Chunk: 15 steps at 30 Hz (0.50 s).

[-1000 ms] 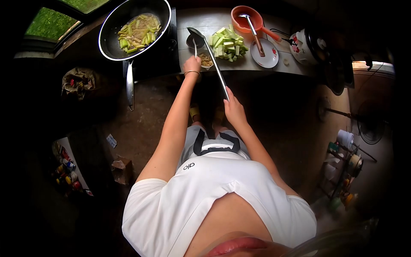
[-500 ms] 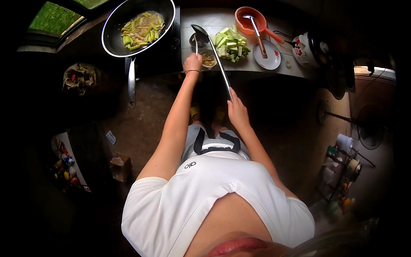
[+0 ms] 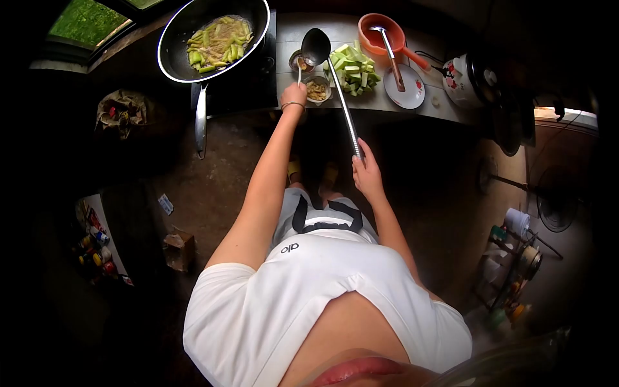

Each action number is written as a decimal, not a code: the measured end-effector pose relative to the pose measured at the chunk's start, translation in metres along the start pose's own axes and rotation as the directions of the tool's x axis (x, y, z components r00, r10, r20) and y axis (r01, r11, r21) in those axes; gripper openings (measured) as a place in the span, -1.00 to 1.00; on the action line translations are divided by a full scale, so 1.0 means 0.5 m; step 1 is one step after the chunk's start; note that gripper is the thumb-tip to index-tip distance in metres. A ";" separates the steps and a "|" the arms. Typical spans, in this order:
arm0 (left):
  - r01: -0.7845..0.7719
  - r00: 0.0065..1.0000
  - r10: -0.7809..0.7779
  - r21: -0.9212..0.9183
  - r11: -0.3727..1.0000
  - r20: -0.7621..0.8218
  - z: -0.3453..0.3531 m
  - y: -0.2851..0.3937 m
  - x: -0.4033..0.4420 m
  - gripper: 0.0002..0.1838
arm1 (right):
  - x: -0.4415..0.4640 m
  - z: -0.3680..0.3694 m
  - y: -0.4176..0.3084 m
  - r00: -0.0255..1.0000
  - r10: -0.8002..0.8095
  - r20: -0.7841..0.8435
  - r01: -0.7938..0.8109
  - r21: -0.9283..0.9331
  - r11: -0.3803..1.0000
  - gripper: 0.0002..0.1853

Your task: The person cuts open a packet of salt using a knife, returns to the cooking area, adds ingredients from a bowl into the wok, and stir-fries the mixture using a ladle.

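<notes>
My left hand [image 3: 294, 97] is closed round the handle of a small white spoon [image 3: 300, 72], whose end is in a small bowl [image 3: 296, 58] of dark brown contents. My right hand [image 3: 367, 173] grips the far end of a long metal ladle [image 3: 343, 103]. The ladle's dark, round head hangs just right of the small bowl, hollow side showing. Nearest my left hand is a little dish [image 3: 317, 90] of chopped pale pieces. Cut green vegetable chunks [image 3: 354, 69] lie heaped right of the ladle's shaft.
A wok [image 3: 169, 55] with green pieces in liquid sits on the stove [image 3: 258, 80] at left, its handle [image 3: 201, 122] jutting past the counter edge. To the right are an orange dipper [image 3: 365, 24], a spatula [image 3: 393, 61], a white plate [image 3: 412, 90] and a floral cooker [image 3: 456, 80].
The ladle's head has swung right, off the small bowl, and turned its hollow side into view. My right hand has shifted slightly right and toward me. My left hand stays by the small bowl.
</notes>
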<state>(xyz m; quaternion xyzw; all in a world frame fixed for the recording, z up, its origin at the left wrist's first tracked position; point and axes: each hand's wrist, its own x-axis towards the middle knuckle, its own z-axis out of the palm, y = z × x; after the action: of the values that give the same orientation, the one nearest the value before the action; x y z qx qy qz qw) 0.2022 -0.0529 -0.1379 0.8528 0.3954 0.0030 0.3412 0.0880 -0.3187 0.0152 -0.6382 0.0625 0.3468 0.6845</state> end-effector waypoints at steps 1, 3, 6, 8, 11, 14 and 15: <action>-0.015 1.000 0.015 -0.013 1.000 0.015 0.016 -0.013 0.018 -0.56 | -0.006 -0.003 -0.016 0.999 0.036 0.019 -0.037 0.078 0.996 -0.49; -0.036 0.999 0.036 -0.025 0.999 0.028 0.034 -0.032 0.046 -0.54 | -0.012 -0.028 -0.029 0.995 0.079 0.063 -0.091 0.211 0.973 -0.49; 0.021 0.976 0.033 -0.244 0.970 0.214 0.043 -0.043 0.061 -0.48 | -0.031 -0.058 -0.046 0.990 0.073 0.119 -0.110 0.346 0.932 -0.49; 0.111 0.952 0.013 -0.385 0.916 0.305 0.048 -0.049 0.062 -0.48 | -0.052 -0.066 -0.072 0.988 0.060 0.141 -0.110 0.382 0.917 -0.49; 0.228 0.927 0.000 -0.566 0.792 0.374 0.051 -0.058 0.056 -0.51 | -0.075 -0.079 -0.112 0.978 0.019 0.207 -0.106 0.420 0.901 -0.50; 0.236 0.945 -0.011 -0.653 0.720 0.328 0.037 -0.067 0.006 -0.26 | -0.076 -0.079 -0.187 0.959 -0.030 0.281 -0.045 0.259 0.965 -0.49; 0.259 0.937 -0.006 -0.682 0.684 0.349 0.030 -0.076 -0.017 -0.29 | -0.070 -0.071 -0.221 0.958 -0.049 0.284 0.012 0.131 0.991 -0.49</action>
<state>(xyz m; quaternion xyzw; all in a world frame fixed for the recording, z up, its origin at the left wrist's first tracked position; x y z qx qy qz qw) 0.1749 -0.0501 -0.1695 0.6084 0.3633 -0.0055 0.7056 0.1357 -0.3589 0.1188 -0.5368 -0.0251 0.4201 0.7312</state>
